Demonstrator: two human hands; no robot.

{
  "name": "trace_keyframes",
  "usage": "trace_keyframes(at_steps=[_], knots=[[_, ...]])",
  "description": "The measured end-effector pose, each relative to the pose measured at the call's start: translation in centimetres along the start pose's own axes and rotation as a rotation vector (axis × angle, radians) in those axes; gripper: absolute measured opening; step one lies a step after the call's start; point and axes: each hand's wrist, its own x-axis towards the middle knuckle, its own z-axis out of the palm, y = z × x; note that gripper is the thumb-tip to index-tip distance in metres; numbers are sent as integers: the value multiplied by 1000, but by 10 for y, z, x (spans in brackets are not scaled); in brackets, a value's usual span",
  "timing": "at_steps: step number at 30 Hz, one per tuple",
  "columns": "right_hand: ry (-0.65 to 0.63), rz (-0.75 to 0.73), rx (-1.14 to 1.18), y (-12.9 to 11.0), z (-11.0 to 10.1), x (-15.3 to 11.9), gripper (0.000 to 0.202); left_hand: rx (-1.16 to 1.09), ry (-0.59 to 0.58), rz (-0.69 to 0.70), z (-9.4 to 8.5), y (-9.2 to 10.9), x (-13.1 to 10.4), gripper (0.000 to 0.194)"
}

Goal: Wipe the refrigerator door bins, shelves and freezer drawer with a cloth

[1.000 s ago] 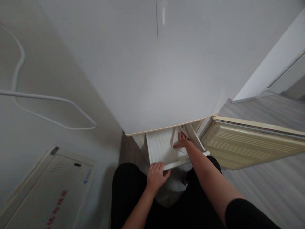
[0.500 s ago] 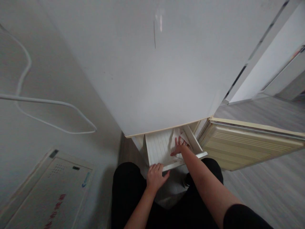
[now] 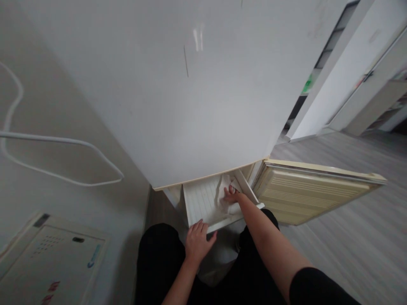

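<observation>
A white drawer is pulled out from the bottom of a white refrigerator. My left hand grips the drawer's front edge near its left corner, fingers over the rim and thumb outside. Inside the drawer, at its right side, my right hand presses a crumpled white cloth against the drawer floor. Part of the cloth bunches up past my fingers, and some of my fingertips are hidden in it.
The lower refrigerator door stands swung open to the right, its yellowed inner side facing me. On the left wall are a looped white cable and a pale panel box with red lettering. Grey wood-look floor stretches right.
My right hand has shifted slightly on the cloth inside the drawer. My left hand keeps its hold on the front edge. The view has turned a little to the right.
</observation>
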Motion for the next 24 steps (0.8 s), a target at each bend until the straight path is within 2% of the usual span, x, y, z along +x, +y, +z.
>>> trace_keyframes(at_steps=[2, 4, 9, 24], knots=[[-4, 1, -15, 6, -1, -3, 92, 1, -11, 4, -1, 1, 1, 23], [-5, 23, -26, 7, 3, -6, 105, 12, -38, 1, -2, 1, 3, 23], [-8, 72, -46, 1, 11, -8, 127, 52, -72, 1, -3, 1, 4, 26], [-6, 52, -1, 1, 10, -8, 127, 42, -84, -1, -4, 1, 5, 23]])
